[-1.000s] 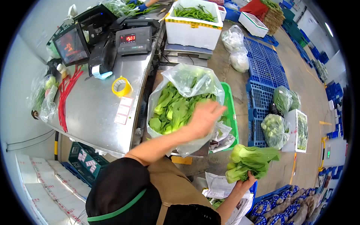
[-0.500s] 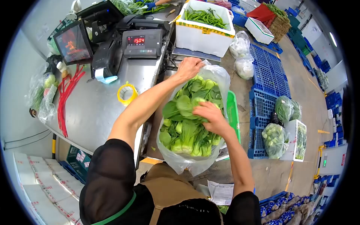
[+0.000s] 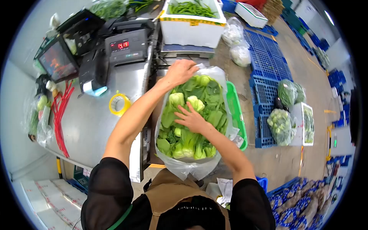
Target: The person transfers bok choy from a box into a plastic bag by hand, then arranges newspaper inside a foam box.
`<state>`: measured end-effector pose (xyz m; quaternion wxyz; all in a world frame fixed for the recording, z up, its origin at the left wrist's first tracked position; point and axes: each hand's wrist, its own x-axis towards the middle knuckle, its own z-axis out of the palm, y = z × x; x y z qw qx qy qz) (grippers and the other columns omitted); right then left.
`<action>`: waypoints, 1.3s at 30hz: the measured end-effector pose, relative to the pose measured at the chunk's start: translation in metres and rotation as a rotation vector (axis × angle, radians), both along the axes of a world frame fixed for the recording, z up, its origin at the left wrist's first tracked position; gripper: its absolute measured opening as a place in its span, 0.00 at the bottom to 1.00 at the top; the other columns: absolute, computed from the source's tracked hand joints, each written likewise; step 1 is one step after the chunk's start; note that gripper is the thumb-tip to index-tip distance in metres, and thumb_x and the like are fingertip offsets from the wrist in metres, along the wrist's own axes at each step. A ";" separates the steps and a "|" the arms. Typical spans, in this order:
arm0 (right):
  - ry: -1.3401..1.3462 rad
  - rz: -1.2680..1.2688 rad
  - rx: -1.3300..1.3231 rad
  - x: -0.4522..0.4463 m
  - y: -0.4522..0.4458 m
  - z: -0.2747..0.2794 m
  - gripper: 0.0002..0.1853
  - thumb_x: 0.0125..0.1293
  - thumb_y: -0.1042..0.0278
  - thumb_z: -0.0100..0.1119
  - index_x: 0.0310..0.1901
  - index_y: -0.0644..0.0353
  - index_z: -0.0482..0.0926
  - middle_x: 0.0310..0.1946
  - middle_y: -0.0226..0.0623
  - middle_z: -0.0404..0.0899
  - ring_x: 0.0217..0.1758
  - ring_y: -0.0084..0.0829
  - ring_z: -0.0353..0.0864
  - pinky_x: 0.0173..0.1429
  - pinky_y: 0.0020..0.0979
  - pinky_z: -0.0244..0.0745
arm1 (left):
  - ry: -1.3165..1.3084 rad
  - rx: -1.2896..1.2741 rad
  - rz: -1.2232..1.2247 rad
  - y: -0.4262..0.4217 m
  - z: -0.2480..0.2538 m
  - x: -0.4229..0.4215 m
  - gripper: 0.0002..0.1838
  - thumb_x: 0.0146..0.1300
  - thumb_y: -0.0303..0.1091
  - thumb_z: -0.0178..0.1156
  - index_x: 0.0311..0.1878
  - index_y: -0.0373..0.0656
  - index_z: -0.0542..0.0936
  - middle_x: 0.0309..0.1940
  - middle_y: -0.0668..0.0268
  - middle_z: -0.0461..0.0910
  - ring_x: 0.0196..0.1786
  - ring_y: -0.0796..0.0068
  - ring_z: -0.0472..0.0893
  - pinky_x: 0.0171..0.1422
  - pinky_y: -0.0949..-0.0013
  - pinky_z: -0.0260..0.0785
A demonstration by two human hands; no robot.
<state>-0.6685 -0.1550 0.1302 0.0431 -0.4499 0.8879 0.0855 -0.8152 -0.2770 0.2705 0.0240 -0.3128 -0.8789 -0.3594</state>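
Leafy green bok choy (image 3: 186,142) fills a clear plastic bag (image 3: 180,166) in front of me. At the bag's top edge my left hand (image 3: 182,72) has its fingers closed on the plastic. My right hand (image 3: 191,119) lies on the greens with its fingers spread, beside two pale stem bases. Right of the bag stands a green crate (image 3: 236,115), partly covered by it.
On the steel table (image 3: 92,130) are a yellow tape roll (image 3: 119,104), red ties (image 3: 61,119), a screen and a display reading 1419. A white foam box (image 3: 191,32) of green peppers stands behind the bag. Blue pallets (image 3: 268,57) lie to the right.
The bok choy from my right hand has gone onto the pile, and that hand has opened flat. My left hand went to the bag's rim and gripped it. The display number dropped.
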 end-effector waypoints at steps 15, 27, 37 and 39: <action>0.590 -1.949 -1.241 0.485 0.073 -0.028 0.21 0.55 0.81 0.53 0.54 0.65 0.73 0.52 0.47 0.75 0.54 0.44 0.77 0.57 0.34 0.72 | -0.482 0.071 -0.446 0.090 -0.022 0.311 0.13 0.66 0.27 0.56 0.52 0.35 0.78 0.47 0.62 0.80 0.51 0.73 0.77 0.57 0.71 0.68; -0.286 -3.377 -1.060 0.846 -0.029 -0.330 0.47 0.41 0.47 0.74 0.61 0.66 0.67 0.57 0.59 0.70 0.61 0.51 0.71 0.62 0.43 0.67 | -0.954 -1.233 -1.136 0.222 -0.330 0.714 0.18 0.62 0.38 0.59 0.49 0.34 0.79 0.38 0.59 0.83 0.40 0.68 0.80 0.45 0.67 0.72; -0.734 -3.238 -0.513 0.821 0.019 -0.349 0.63 0.35 0.28 0.70 0.71 0.53 0.52 0.67 0.55 0.55 0.71 0.56 0.51 0.66 0.65 0.46 | -0.266 -1.049 -1.579 0.229 -0.448 0.844 0.30 0.51 0.36 0.67 0.57 0.34 0.72 0.56 0.46 0.71 0.60 0.49 0.70 0.62 0.57 0.65; -0.750 -3.242 -0.538 0.822 0.018 -0.351 0.62 0.36 0.30 0.71 0.69 0.57 0.53 0.64 0.53 0.60 0.69 0.53 0.55 0.66 0.64 0.47 | -0.052 -0.987 -1.645 0.234 -0.473 0.850 0.31 0.51 0.35 0.66 0.58 0.33 0.70 0.58 0.47 0.68 0.62 0.49 0.68 0.64 0.54 0.62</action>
